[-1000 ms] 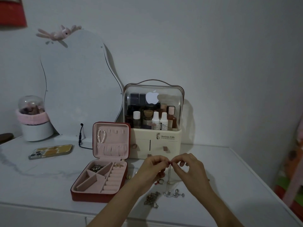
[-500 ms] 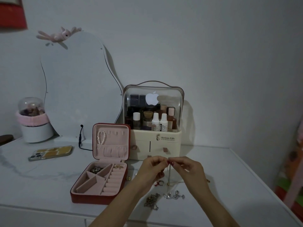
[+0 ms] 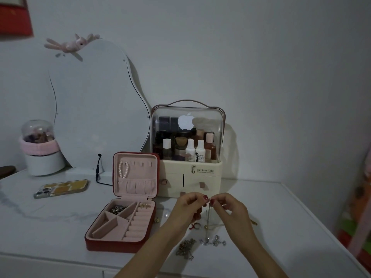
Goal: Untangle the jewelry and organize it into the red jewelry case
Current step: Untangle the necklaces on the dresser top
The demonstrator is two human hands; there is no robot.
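The red jewelry case (image 3: 112, 244) lies open on the white table, its pink lid upright with a pearl bracelet (image 3: 123, 169) hung inside. A dark chain sits in its back left compartment. My left hand (image 3: 186, 207) and my right hand (image 3: 228, 208) meet above the table, both pinching the top of a thin gold necklace (image 3: 208, 216) that hangs down between them. Below lie a ring (image 3: 196, 225), a bronze chain (image 3: 185, 248) and silver earrings (image 3: 213, 240).
A cream cosmetics organizer (image 3: 190, 175) with bottles stands behind my hands. A phone (image 3: 61, 188) lies at the left, near a wavy mirror (image 3: 96, 105) and a white pot (image 3: 43, 163). A black cable (image 3: 98, 171) trails beside the case lid.
My hands stay together on the necklace; the fingers have shifted slightly while working its top. Nothing else has moved.
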